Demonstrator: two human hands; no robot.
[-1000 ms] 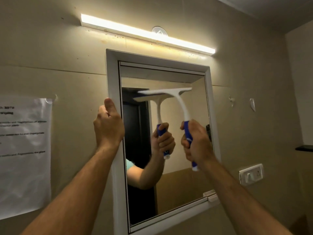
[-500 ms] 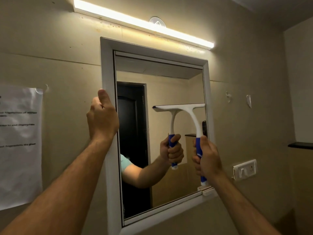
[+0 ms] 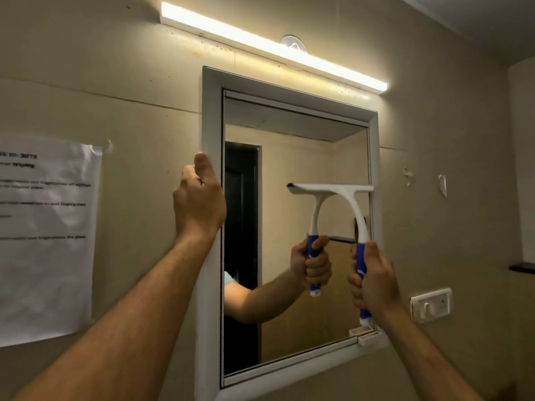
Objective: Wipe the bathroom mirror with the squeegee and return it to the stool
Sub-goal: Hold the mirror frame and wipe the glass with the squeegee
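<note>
The squeegee (image 3: 350, 206) has a white T-shaped head and a curved white neck that runs down into a blue grip with a white end cap. Its blade lies level against the glass of the mirror (image 3: 289, 157), in the right half at about mid-height, with the right tip reaching the frame's inner edge and a bit of blue showing at the left tip. The right hand (image 3: 373, 282) is closed in a full fist around the blue grip, thumb up along it, with the cap poking out below the hand just above a small white clip (image 3: 367, 337) on the bottom rail. The glass doubles the tool and the fist, and also shows a dark doorway and a pale wall. The left hand (image 3: 199, 198) is curled around the outer left edge of the white mirror frame (image 3: 212, 111), thumb on top, holding nothing else. A lit strip light (image 3: 272, 44) runs above the frame, a printed sheet (image 3: 46, 241) hangs on the wall to the left, and a white switch plate (image 3: 431, 303) sits to the right.
</note>
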